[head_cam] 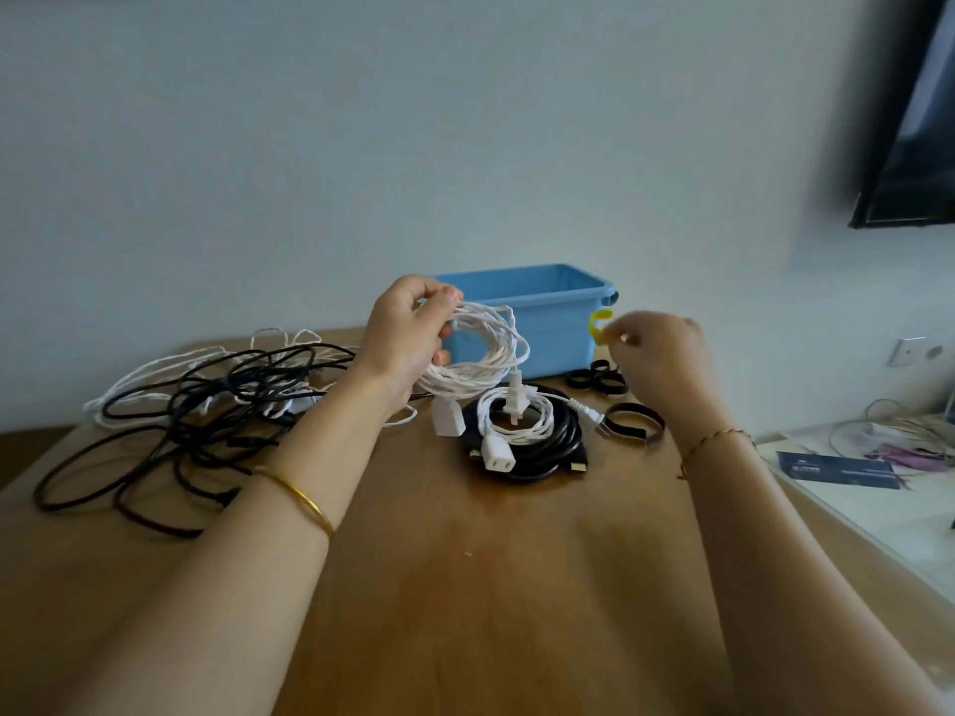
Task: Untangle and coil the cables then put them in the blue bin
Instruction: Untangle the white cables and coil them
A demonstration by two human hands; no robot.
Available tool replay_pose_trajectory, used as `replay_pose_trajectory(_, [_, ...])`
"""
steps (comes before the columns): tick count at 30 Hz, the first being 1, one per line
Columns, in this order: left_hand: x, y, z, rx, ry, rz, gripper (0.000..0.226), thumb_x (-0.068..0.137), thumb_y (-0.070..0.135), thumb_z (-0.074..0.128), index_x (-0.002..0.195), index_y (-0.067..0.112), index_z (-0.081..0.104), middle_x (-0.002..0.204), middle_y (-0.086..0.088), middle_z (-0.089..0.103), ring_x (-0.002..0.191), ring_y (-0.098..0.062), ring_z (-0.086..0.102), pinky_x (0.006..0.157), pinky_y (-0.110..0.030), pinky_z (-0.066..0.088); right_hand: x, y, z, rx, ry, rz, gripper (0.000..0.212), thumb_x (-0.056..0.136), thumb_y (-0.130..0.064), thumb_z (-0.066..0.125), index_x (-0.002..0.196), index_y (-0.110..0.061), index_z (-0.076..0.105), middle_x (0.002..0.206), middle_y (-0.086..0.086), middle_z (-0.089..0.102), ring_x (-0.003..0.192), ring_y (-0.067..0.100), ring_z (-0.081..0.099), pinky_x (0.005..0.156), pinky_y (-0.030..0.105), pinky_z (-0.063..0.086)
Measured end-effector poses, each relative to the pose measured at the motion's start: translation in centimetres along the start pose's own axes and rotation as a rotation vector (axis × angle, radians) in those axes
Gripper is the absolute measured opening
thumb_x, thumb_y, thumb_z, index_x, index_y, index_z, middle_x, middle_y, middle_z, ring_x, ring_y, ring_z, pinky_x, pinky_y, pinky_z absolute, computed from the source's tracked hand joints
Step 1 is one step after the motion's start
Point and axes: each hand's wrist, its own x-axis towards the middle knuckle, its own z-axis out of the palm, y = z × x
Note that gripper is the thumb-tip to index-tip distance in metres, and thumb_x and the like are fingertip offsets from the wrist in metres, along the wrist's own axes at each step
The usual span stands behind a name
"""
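- The left hand (408, 335) is raised above the wooden table (465, 586), with thumb and fingers curled round the top of a white cable coil (478, 354); the grip is closed tight on the bundled loops.
- This white cable coil hangs just in front of the blue bin (555, 330). Its white plug (514, 400) dangles from the bottom of the loops, and a white socket end (444, 416) hangs lower left of it.
- The right hand (659, 354) is held up beside the bin's right end, fingers curled in, pinching a yellow tie (599, 323) between thumb and fingertips.
- The blue bin stands at the far edge of the table against the wall; what lies inside it cannot be seen.
- In front of the bin a coiled black cable (542, 452) lies flat on the table, with a second white coil (517, 421) resting on top of it.
- Small black strap loops (594, 380) lie near the bin's right corner; a larger black loop (633, 421) lies just right of the coiled black cable.
- On the left of the table sprawls a tangle of black and white cables (206, 405), not yet sorted.
- A gold bangle (299, 496) circles the left wrist, a thin chain bracelet (715, 440) the right.
- At the right, a pale side table (878, 514) carries a dark blue card (837, 470).
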Motion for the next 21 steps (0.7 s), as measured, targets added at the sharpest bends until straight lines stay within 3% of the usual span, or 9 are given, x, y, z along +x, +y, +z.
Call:
replay_pose_trajectory(3, [0.0,0.1,-1.2,0.082,0.047,0.026,0.010,0.098,0.017,0.051,0.095,0.009,0.057,0.074,0.000,0.053,0.064,-0.009,0.050,0.047,-0.019,0.043,-0.4,-5.6,-0.9,0.275,-0.030,-0.221,0.034,0.085,-0.004,0.048,0.103,-0.021,0.071,0.077,-0.006,0.055,0.079,0.019,0.049,0.069,0.025,0.037])
replay_pose_trajectory(7, [0.4,-0.3,-3.9,0.144,0.125,0.032,0.015,0.097,0.018,0.051,0.082,0.015,0.054,0.071,-0.002,0.051,0.058,-0.012,0.047,0.047,-0.023,0.040,-0.7,-11.0,-0.7,0.438,-0.283,-0.392,0.027,0.090,-0.001,0.047,0.094,-0.020,0.066,0.065,-0.012,0.048,0.045,0.003,0.050,0.045,0.013,0.042])
replay_pose_trajectory(9, [0.6,-0.7,-5.0,0.156,0.159,0.025,0.015,0.096,0.019,0.051,0.083,0.013,0.053,0.071,-0.002,0.051,0.057,-0.014,0.047,0.048,-0.025,0.040,-0.6,-12.2,0.1,0.360,-0.406,-0.474,0.014,0.092,-0.010,0.056,0.095,-0.017,0.068,0.065,-0.018,0.047,0.049,-0.006,0.050,0.050,0.007,0.039])
replay_pose_trajectory(12, [1.0,-1.0,-6.4,0.195,0.213,0.038,0.014,0.096,0.022,0.051,0.091,0.009,0.055,0.075,-0.004,0.053,0.063,-0.016,0.050,0.051,-0.026,0.041,-0.3,-13.5,1.8,0.189,-0.518,-0.569,0.015,0.089,-0.019,0.063,0.100,-0.016,0.072,0.074,-0.016,0.057,0.068,0.002,0.054,0.062,0.006,0.040])
replay_pose_trajectory(15, [1.1,-1.2,-7.1,0.287,0.187,0.073,0.017,0.097,0.024,0.049,0.096,0.009,0.056,0.076,-0.001,0.054,0.062,-0.013,0.050,0.050,-0.021,0.042,0.0,-14.4,3.8,0.019,-0.564,-0.615,0.019,0.091,-0.023,0.059,0.105,-0.022,0.072,0.099,-0.006,0.068,0.092,0.014,0.061,0.086,0.029,0.049])
replay_pose_trajectory(18, [1.5,-1.8,-7.2,0.372,0.140,0.108,0.018,0.097,0.027,0.048,0.102,0.012,0.057,0.081,0.004,0.054,0.072,-0.015,0.052,0.065,-0.030,0.044,0.3,-15.1,5.3,-0.125,-0.581,-0.626,0.020,0.092,-0.021,0.054,0.102,-0.029,0.070,0.104,-0.006,0.066,0.094,0.018,0.061,0.085,0.040,0.052])
replay_pose_trajectory(21, [1.8,-2.1,-7.0,0.413,0.111,0.100,0.021,0.097,0.030,0.049,0.103,0.012,0.057,0.086,0.005,0.054,0.081,-0.016,0.053,0.073,-0.034,0.046,0.2,-15.3,6.4,-0.252,-0.494,-0.650,0.021,0.092,-0.019,0.049,0.095,-0.031,0.066,0.096,-0.004,0.063,0.089,0.022,0.061,0.066,0.032,0.049])
